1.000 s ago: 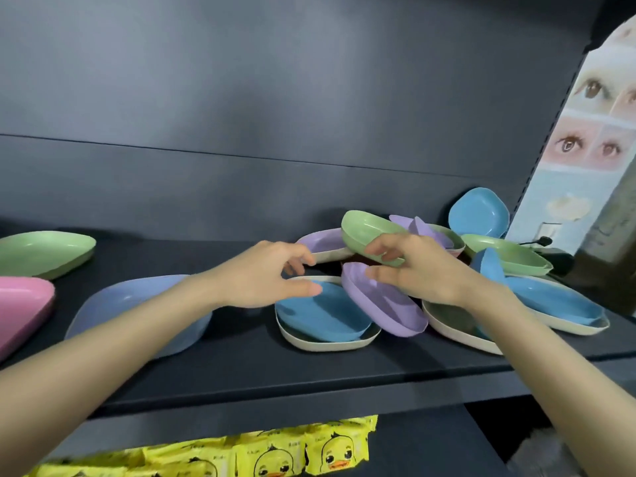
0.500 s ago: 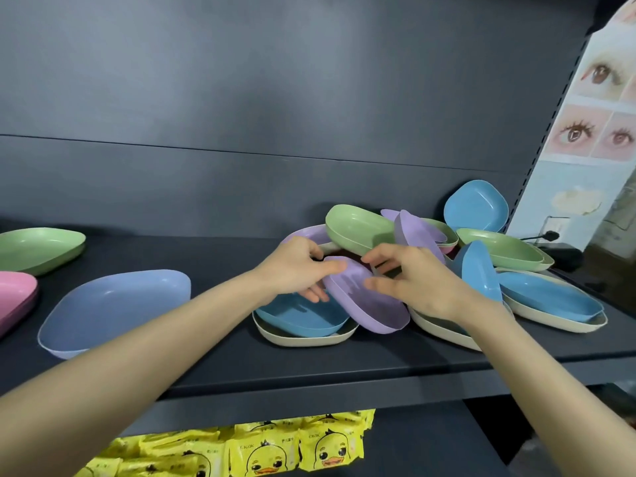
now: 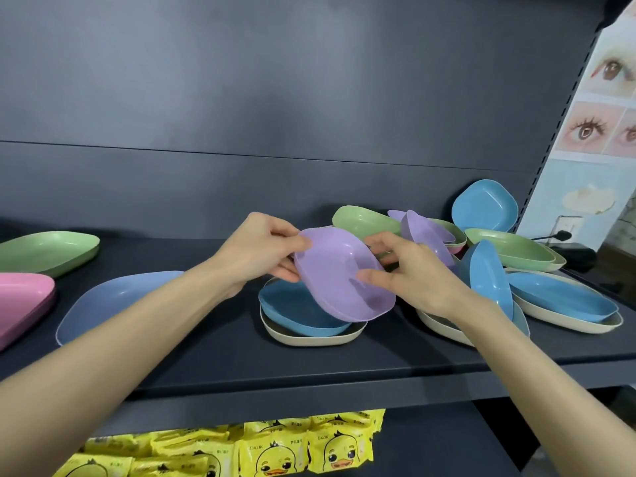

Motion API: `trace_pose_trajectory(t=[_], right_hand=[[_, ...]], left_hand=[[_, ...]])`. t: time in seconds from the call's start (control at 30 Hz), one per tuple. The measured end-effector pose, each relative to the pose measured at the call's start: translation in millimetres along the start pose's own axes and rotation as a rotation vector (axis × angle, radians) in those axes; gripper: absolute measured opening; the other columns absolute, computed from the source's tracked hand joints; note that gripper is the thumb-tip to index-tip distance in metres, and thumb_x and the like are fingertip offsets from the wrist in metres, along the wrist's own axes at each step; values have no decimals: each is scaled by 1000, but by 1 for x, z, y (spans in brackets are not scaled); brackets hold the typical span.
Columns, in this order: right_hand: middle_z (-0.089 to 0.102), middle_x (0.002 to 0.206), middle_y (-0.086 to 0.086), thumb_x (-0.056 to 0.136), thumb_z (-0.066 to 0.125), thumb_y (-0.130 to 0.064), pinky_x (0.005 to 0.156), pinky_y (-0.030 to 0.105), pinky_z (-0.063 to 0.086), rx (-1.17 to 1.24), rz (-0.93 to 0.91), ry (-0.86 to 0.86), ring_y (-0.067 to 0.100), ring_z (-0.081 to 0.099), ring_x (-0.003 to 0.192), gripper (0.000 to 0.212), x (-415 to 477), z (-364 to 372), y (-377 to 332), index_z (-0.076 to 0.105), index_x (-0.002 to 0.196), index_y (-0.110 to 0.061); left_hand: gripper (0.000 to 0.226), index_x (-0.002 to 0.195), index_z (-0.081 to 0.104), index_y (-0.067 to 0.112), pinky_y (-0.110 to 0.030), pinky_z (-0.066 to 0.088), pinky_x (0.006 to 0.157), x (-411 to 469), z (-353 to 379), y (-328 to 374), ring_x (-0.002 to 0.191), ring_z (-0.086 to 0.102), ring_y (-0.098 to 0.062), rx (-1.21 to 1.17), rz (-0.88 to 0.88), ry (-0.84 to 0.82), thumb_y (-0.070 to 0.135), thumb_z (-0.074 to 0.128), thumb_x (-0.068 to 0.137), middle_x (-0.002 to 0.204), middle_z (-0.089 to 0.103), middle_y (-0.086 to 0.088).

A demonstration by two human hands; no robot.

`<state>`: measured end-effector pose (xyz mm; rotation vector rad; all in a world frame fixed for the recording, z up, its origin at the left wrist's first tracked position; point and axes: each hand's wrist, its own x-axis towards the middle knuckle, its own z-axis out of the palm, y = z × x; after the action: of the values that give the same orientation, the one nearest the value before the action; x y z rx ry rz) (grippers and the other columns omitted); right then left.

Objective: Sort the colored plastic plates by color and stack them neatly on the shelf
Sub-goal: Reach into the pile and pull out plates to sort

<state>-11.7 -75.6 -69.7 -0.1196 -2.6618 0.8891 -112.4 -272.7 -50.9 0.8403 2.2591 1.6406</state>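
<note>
A purple plate (image 3: 339, 270) is tilted in the air above a blue plate (image 3: 296, 309) that lies in a cream plate (image 3: 309, 337). My left hand (image 3: 256, 251) pinches the purple plate's left rim. My right hand (image 3: 409, 270) holds its right side, thumb on the inside. Behind and to the right lies a jumble of plates: green (image 3: 361, 220), purple (image 3: 428, 235), blue (image 3: 485, 210) and cream. On the left of the shelf sit a pale blue plate (image 3: 113, 301), a pink plate (image 3: 20, 297) and a green plate (image 3: 48, 249).
The dark shelf (image 3: 309, 370) has a front edge just below the plates and a dark back wall behind. Yellow duck-print packets (image 3: 275, 449) lie on the lower shelf. A poster with eyes (image 3: 599, 98) hangs at the right.
The purple plate has been lifted off the pile and raised. My left hand moved right and took hold of its left rim; my right hand stays on its right side.
</note>
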Motion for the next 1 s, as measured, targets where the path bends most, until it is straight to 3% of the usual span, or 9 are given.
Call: trace_pose_trajectory(t=[0.13,0.3,0.43,0.53,0.67,0.77,0.87,1.0], right_hand=[[60,103,-8,78,74,-31,91,35,49,117,74,79,19,60,98,65,1,5,-5,42,133,-18],[65,101,-6,77,76,-22,77,26,50,225,155,92,17,61,96,39,-5,6,-7,60,113,-17],[62,96,-4,78,74,-16,59,18,42,205,196,255,16,58,83,37,-11,-3,-7,58,111,-14],[60,104,-1,78,72,-15,61,22,43,151,197,378,20,55,89,46,-17,-8,-5,55,121,-13],[58,124,1,79,71,-15,76,33,47,108,190,447,22,55,97,48,-22,-1,-7,52,123,-12],[57,127,5,80,70,-14,82,38,49,101,178,468,24,55,98,48,-23,5,-14,51,124,-9],[58,125,7,81,69,-13,84,41,50,92,158,479,24,54,96,51,-24,8,-19,50,127,-9],[56,111,0,81,69,-12,80,35,48,103,148,494,22,52,94,51,-28,9,-23,49,128,-10]], left_hand=[[11,92,69,1,-25,57,61,-8,-8,-6,69,70,-20,-46,16,-41,6,61,87,86,72,-16],[12,96,69,-1,-21,55,61,-9,-4,-11,71,69,-16,-79,60,-94,4,63,86,88,73,-13],[17,89,73,15,-30,57,73,-2,-5,-23,71,65,-11,107,85,-34,31,66,84,80,72,-2],[26,88,69,22,-21,46,68,0,-16,-38,72,60,-7,346,36,58,46,68,78,79,67,9],[48,101,55,17,-25,44,61,-3,-24,-51,57,56,-9,601,-86,14,51,72,72,83,67,0],[51,98,46,16,-25,47,51,-3,-20,-49,46,55,-18,660,-157,-43,45,75,69,70,67,-6],[48,95,46,11,-23,47,42,-1,-16,-47,48,56,-20,602,-166,-43,29,80,67,66,63,-8],[35,94,51,6,-26,56,49,3,-17,-48,45,60,-20,445,-189,12,10,78,71,66,67,-14]])
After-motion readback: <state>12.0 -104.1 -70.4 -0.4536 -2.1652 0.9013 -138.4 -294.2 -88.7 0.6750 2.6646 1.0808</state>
